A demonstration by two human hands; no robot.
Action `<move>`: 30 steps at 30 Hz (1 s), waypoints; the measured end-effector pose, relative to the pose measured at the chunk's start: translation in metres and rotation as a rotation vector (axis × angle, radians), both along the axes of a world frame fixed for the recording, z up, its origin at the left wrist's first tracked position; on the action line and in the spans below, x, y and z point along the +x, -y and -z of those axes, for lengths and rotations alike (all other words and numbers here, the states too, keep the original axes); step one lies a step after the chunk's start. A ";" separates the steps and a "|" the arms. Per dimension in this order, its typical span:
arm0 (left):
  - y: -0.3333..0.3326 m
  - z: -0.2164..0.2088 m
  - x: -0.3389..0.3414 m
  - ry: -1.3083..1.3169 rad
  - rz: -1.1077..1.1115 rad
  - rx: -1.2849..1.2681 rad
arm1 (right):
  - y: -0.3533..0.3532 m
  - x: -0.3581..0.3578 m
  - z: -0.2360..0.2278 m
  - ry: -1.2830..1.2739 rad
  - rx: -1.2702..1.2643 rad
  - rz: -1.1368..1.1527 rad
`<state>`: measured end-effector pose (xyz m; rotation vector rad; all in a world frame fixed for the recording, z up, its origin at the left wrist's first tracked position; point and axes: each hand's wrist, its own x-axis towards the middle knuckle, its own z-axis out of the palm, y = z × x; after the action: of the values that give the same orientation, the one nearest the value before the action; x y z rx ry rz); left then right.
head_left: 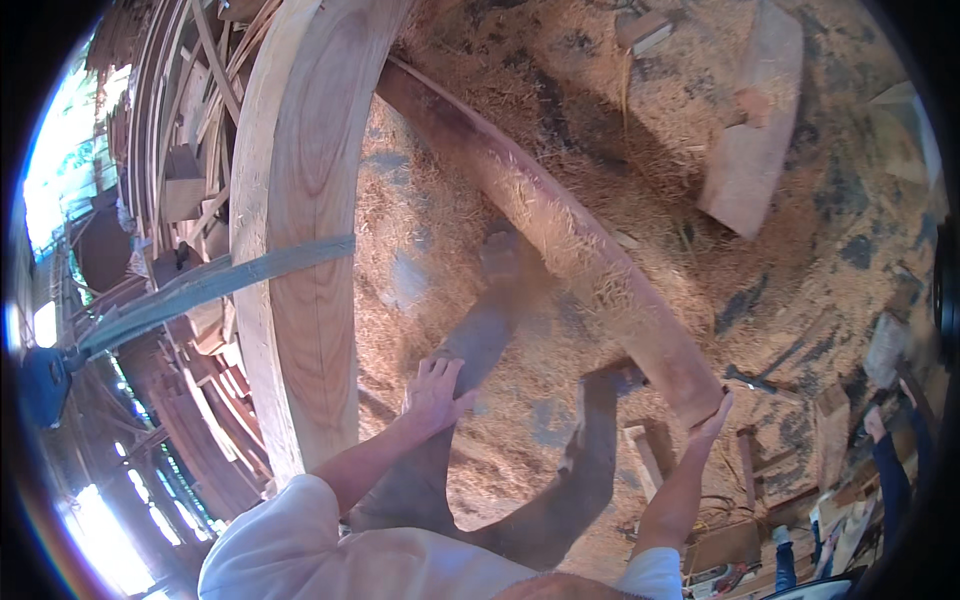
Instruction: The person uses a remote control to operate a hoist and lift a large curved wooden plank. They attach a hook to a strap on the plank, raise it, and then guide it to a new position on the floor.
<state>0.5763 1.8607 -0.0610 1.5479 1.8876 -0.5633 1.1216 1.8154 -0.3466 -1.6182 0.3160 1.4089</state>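
Note:
A long reddish-brown wooden beam lies slantwise before me, with shavings scattered on its upper side. At its near end my right hand is closed on the corner, fingers partly hidden behind the wood. My left hand rests on my own leg, fingers stretched out and nothing in it. Left of my leg stands a thick, pale timber with a curved side and visible grain. A blue-grey strap crosses that timber.
Sawdust and shavings cover the ground. A flat board lies at the far right. Stacked planks line the left side. Offcuts and a dark metal tool lie at right, near another person's hand.

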 end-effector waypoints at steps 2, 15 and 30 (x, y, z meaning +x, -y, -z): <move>-0.015 0.003 -0.009 0.009 -0.022 -0.014 | -0.037 -0.037 0.015 0.029 -0.037 -0.001; -0.053 0.004 -0.050 0.009 -0.178 -0.172 | -0.240 -0.257 0.081 0.772 0.164 -0.304; -0.084 0.012 -0.078 0.056 -0.156 -0.024 | -0.429 -0.306 0.134 0.803 0.160 -1.444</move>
<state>0.4980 1.9444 -0.0729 1.3727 1.9308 -0.4665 0.8155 2.2442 -0.4804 -2.1439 -1.6669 1.4142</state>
